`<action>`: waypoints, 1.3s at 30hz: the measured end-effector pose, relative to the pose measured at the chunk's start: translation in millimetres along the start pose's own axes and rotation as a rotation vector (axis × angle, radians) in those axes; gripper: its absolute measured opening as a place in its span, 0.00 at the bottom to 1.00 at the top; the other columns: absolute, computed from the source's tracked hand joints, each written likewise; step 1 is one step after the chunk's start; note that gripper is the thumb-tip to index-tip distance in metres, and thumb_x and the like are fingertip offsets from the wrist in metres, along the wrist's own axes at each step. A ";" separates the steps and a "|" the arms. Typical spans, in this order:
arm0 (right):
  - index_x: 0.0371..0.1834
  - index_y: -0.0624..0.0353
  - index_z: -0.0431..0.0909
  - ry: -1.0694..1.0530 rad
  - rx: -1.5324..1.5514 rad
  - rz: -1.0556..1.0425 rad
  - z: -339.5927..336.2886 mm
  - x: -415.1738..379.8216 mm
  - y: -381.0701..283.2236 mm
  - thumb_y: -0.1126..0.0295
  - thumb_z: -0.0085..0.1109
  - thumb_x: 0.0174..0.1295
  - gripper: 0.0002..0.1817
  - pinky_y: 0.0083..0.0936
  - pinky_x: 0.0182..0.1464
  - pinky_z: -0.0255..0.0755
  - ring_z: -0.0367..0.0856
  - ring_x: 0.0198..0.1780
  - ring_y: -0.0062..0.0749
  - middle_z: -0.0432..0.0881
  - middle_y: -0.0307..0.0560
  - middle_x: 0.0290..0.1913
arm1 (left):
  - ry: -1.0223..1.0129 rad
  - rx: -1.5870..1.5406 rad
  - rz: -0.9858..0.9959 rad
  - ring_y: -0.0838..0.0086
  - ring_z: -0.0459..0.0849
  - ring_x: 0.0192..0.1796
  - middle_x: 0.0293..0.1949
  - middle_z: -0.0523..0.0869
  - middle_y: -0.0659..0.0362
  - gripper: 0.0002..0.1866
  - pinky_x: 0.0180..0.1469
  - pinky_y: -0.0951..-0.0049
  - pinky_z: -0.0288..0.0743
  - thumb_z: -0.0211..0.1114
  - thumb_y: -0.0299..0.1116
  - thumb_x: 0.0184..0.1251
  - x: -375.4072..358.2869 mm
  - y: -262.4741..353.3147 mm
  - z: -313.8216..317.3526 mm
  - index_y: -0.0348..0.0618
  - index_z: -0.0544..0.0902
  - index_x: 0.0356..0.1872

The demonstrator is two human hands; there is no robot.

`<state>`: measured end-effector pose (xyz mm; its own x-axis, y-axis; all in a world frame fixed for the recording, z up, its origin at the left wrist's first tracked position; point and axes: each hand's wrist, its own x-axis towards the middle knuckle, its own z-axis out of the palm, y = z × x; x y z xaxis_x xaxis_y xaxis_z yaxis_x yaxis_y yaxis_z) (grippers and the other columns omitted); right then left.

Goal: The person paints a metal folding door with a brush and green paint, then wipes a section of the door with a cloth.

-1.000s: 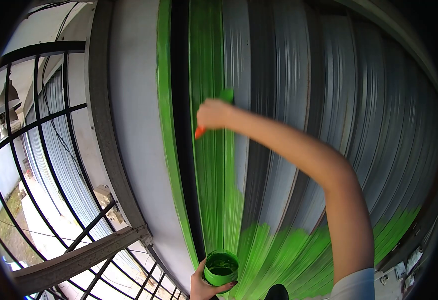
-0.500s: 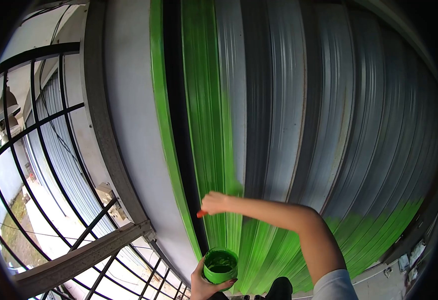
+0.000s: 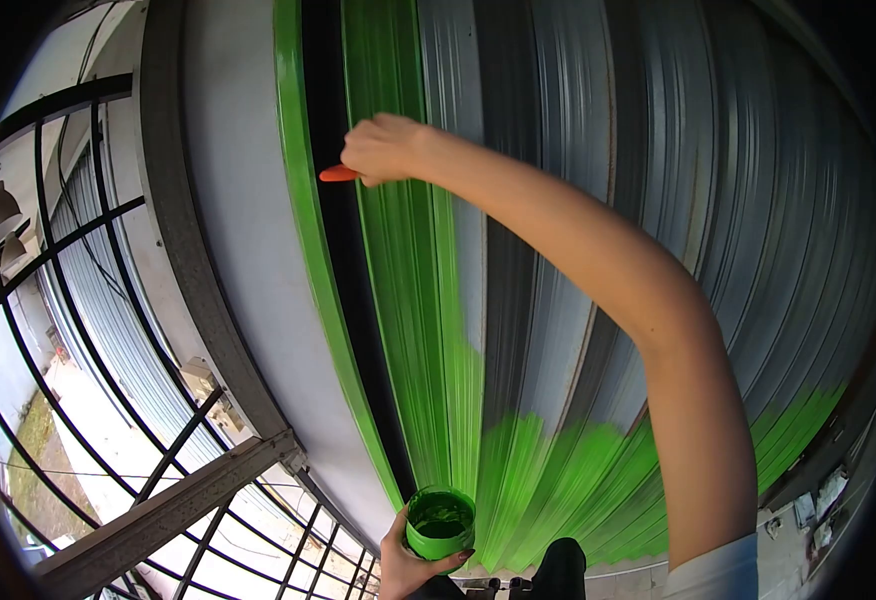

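Observation:
My right hand [image 3: 383, 150] is closed around a paintbrush, whose orange handle [image 3: 338, 174] pokes out on the left. The bristles are hidden behind the fist. It sits against the upper part of a green-painted strip [image 3: 388, 260] of the ribbed metal sheet. Low in the view, my left hand [image 3: 408, 570] wraps round a tub of green paint [image 3: 440, 548], held upright with its open top facing me. Green paint coats the left ribs and the bottom band of the sheet, while bare grey metal [image 3: 568, 200] shows across the upper middle and right.
A white wall strip [image 3: 233, 200] and a dark metal post [image 3: 188, 230] stand left of the sheet. Beyond them is a black barred gate [image 3: 63, 240] with a crossbar [image 3: 168, 515]. Some small items [image 3: 823, 505] lie at the lower right.
My right hand has moved up and slightly left along the green strip with the brush, the arm stretching further. My left hand and the tub have stayed nearly in place. The view has shifted slightly.

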<state>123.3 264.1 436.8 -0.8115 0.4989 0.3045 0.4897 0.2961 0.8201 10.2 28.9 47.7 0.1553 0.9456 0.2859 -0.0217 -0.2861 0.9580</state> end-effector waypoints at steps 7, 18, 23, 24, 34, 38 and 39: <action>0.16 0.50 0.80 -0.049 -0.158 -0.216 56.6 -32.7 -83.3 0.66 0.60 0.49 0.06 0.30 0.31 0.75 0.83 0.32 0.32 0.82 0.36 0.25 | -0.012 -0.015 -0.004 0.69 0.82 0.48 0.44 0.83 0.52 0.39 0.55 0.68 0.74 0.82 0.34 0.31 2.5 2.7 1.6 0.31 0.74 0.51; 0.16 0.57 0.80 -0.229 0.537 -0.382 130.1 -108.4 -251.1 0.70 0.57 0.45 0.06 0.36 0.26 0.76 0.82 0.24 0.40 0.80 0.48 0.19 | 0.005 -0.030 -0.026 0.69 0.82 0.49 0.45 0.83 0.51 0.41 0.55 0.68 0.74 0.82 0.36 0.30 -7.5 -0.6 -8.6 0.31 0.74 0.51; 0.24 0.60 0.83 -0.350 0.542 -0.107 95.0 -73.0 -144.0 0.68 0.58 0.42 0.09 0.38 0.36 0.79 0.83 0.35 0.44 0.82 0.52 0.28 | -0.042 0.021 0.027 0.69 0.82 0.50 0.45 0.83 0.50 0.46 0.55 0.69 0.75 0.82 0.38 0.33 -2.7 -7.6 -7.3 0.28 0.69 0.57; 0.25 0.61 0.82 -0.284 0.487 -0.061 88.0 -67.4 -120.4 0.68 0.59 0.41 0.10 0.39 0.37 0.78 0.83 0.35 0.45 0.82 0.53 0.28 | -0.045 0.023 0.040 0.69 0.82 0.50 0.45 0.83 0.50 0.45 0.55 0.69 0.75 0.82 0.37 0.33 -2.1 -7.0 -5.7 0.28 0.69 0.57; 0.20 0.58 0.81 0.109 -0.106 -0.038 -37.6 -14.7 -1.9 0.69 0.59 0.49 0.06 0.34 0.30 0.78 0.83 0.29 0.38 0.81 0.44 0.24 | -0.016 -0.034 0.011 0.69 0.82 0.48 0.45 0.83 0.52 0.41 0.55 0.68 0.74 0.82 0.37 0.30 -4.0 -2.3 3.5 0.31 0.74 0.51; 0.16 0.50 0.80 0.006 -0.186 -0.172 18.8 -36.2 -59.5 0.67 0.60 0.48 0.06 0.30 0.30 0.75 0.83 0.31 0.33 0.82 0.40 0.25 | -0.015 0.010 0.028 0.69 0.82 0.48 0.45 0.83 0.52 0.41 0.55 0.68 0.74 0.82 0.37 0.30 -3.8 -6.6 2.1 0.31 0.73 0.51; 0.15 0.51 0.79 0.021 -0.119 -0.188 42.1 -48.4 -83.5 0.66 0.60 0.48 0.08 0.31 0.30 0.74 0.82 0.31 0.32 0.81 0.38 0.24 | -0.015 -0.002 0.024 0.69 0.82 0.48 0.45 0.83 0.52 0.41 0.55 0.68 0.74 0.82 0.37 0.31 -4.9 0.7 3.8 0.31 0.73 0.51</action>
<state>135.2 249.6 333.2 -0.8923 0.4260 0.1496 0.2886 0.2834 0.9145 13.2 23.5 46.8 0.1698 0.9358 0.3089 -0.0278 -0.3087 0.9507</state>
